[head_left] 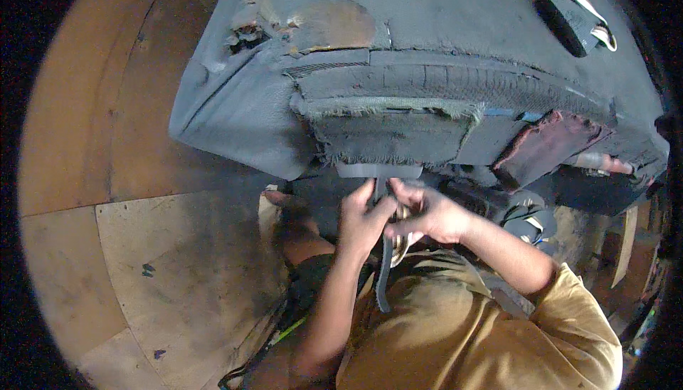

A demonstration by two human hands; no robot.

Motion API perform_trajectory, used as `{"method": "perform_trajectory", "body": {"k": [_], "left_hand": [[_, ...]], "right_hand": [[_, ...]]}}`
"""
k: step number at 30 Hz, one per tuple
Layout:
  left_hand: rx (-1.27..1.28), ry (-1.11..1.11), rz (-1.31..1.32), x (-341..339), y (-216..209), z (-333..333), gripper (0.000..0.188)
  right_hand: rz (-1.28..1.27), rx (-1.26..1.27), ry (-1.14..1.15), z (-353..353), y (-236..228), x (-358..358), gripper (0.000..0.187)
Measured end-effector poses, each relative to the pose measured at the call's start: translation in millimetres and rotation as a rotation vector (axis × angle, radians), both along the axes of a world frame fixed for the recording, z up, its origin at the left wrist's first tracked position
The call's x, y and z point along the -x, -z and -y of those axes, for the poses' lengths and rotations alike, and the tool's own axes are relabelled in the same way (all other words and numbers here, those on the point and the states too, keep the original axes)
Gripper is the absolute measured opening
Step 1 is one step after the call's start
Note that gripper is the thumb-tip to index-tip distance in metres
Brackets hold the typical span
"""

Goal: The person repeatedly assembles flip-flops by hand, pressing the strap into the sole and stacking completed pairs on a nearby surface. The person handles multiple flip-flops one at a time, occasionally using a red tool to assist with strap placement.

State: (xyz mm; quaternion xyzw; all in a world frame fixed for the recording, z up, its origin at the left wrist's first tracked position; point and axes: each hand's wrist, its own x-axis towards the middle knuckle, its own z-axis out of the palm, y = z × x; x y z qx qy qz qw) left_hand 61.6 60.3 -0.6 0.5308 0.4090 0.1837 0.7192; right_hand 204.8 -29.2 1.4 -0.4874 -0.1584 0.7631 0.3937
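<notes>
My left hand [361,218] and my right hand [432,218] meet at the near edge of the grey-covered workbench [455,27]. Between them they grip a narrow dark grey strip [385,276], pinched in the fingers of both hands. Its lower end hangs down in front of my tan shirt, and its upper end reaches a light grey plate [348,171] at the bench's edge. Below the right hand's fingers a cream-edged piece [400,253] shows; its kind is mostly hidden. Frayed dark cloth [388,137] drapes the edge just above the plate.
On the bench at upper right lies a black piece with a white looped strap [580,23]. A reddish cloth [551,148] hangs from the front edge, beside a pale bottle-like object [601,162]. Dark sandal-like pieces [528,223] lie below right. Brown boards [178,269] cover the floor at left.
</notes>
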Motion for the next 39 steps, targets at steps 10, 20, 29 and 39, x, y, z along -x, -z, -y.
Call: {"method": "perform_trajectory", "body": {"k": [10,20,29,39], "left_hand": [[0.031,-0.178,0.273,35.8,-13.8,41.5,0.063],[-0.633,0.043,-0.322,30.9,-80.7,9.4,0.041],[-0.337,0.109,-0.193,35.8,-83.1,-3.2,0.037],[-0.068,0.096,0.053,7.5,-2.5,-15.4,0.034]], "right_hand": [[1.233,-0.896,0.025,27.4,16.4,45.7,0.06],[0.246,-0.45,0.001,15.0,-9.0,53.3,0.053],[-0.525,-0.151,0.233,8.3,-29.9,48.0,0.069],[-0.203,-0.066,0.241,-4.7,-1.1,15.3,0.058]]}}
